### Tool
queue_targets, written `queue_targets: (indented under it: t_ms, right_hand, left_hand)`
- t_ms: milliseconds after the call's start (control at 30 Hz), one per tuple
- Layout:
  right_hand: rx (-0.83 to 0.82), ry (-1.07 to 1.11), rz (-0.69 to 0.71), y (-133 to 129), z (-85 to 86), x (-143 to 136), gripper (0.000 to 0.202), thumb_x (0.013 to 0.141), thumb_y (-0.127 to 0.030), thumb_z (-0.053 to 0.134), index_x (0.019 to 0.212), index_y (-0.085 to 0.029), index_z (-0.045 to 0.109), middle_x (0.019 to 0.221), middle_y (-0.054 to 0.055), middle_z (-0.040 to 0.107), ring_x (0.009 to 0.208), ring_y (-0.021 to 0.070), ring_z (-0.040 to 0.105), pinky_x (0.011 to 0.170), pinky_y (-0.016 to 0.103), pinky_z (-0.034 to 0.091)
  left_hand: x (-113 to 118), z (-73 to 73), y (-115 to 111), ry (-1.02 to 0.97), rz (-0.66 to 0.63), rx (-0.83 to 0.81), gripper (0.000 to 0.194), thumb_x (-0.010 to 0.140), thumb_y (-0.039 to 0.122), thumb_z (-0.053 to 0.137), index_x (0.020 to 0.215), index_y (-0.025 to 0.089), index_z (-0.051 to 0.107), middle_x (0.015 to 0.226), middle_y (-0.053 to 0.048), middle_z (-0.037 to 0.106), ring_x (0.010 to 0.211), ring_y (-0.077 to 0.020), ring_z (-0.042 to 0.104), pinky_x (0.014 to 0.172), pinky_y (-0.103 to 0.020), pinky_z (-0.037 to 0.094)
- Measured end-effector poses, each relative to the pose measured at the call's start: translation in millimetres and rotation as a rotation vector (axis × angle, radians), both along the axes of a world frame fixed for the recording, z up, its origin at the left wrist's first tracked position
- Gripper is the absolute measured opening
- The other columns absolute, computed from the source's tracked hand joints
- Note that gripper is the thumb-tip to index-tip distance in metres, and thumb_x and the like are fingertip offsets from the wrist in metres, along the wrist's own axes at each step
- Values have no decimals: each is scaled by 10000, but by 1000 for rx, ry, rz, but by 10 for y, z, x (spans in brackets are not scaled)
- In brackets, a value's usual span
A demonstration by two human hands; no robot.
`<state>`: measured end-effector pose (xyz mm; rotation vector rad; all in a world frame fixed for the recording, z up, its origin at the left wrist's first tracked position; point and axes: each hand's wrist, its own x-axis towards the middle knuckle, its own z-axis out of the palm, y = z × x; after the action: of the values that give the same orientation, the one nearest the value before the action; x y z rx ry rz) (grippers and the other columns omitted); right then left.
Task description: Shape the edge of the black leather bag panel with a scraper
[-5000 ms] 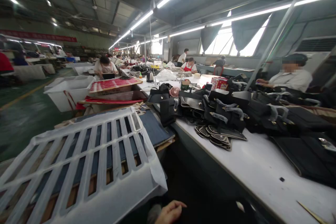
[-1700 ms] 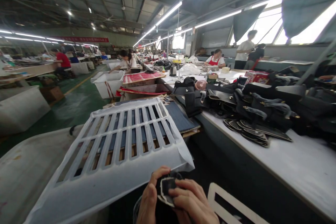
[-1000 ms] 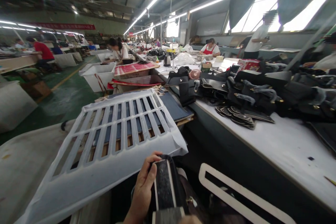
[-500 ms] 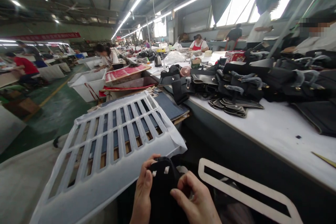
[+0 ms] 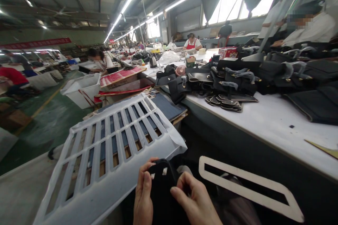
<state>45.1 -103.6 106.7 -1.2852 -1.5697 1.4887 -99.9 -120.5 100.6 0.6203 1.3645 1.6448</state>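
Observation:
Low in the middle, a black bag piece (image 5: 163, 193) with a rounded top edge and two small pale rectangular spots stands upright between my hands. My left hand (image 5: 144, 190) grips its left edge, thumb in front and fingers behind. At its right edge my right hand (image 5: 194, 195) is pinched, thumb against curled fingers. The lower part of the piece runs out of the frame. Close to my right hand lies a pale frame-shaped strip (image 5: 243, 182) with a long slot.
A white slotted plastic crate (image 5: 105, 190) lies left of my hands. On the right, a white table (image 5: 269, 123) carries black bags (image 5: 237, 74), stacked black flaps (image 5: 224, 102) and a small round fan (image 5: 181, 70). Several co-workers, one in a red apron (image 5: 192, 44), are farther off.
The view has turned slightly, so the background sits farther left. Both hands keep their hold on the black bag piece, which has tilted a little.

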Motion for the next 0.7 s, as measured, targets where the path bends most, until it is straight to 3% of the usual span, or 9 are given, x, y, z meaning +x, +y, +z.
queue_targets:
  t_ms: [167, 300, 500, 700]
  right_hand:
    - [8, 91, -49, -8, -37, -48, 117, 829, -282, 539, 861, -220, 445, 745, -39, 440, 708, 152, 451, 672, 276, 365]
    - [26, 81, -82, -38, -46, -118, 175, 856, -315, 508, 986, -214, 447, 708, -61, 401, 647, 146, 439, 629, 274, 358]
    - [159, -19, -45, -51, -66, -217, 212, 808, -277, 578, 939, -226, 420, 754, -42, 454, 676, 151, 473, 639, 261, 377]
    - [188, 49, -85, -55, -81, -273, 160, 902, -356, 516, 889, -235, 411, 754, -34, 472, 685, 149, 484, 635, 253, 377]
  left_hand:
    - [-27, 57, 0, 78, -10, -36, 484, 825, 663, 592, 1072, 248, 600, 1224, -10, 638, 1131, -207, 592, 936, -256, 465]
    - [-48, 122, -14, 161, -37, -111, 554, 841, 687, 544, 1157, 234, 590, 1186, -30, 663, 1113, -234, 606, 971, -290, 439]
    - [-39, 94, -20, 184, 2, -132, 591, 823, 728, 521, 1137, 232, 587, 1198, -39, 658, 1159, -267, 582, 1010, -331, 408]
    - [-69, 101, -25, 214, -24, -124, 556, 847, 714, 507, 1126, 240, 583, 1201, -28, 635, 1165, -247, 558, 1013, -319, 393]
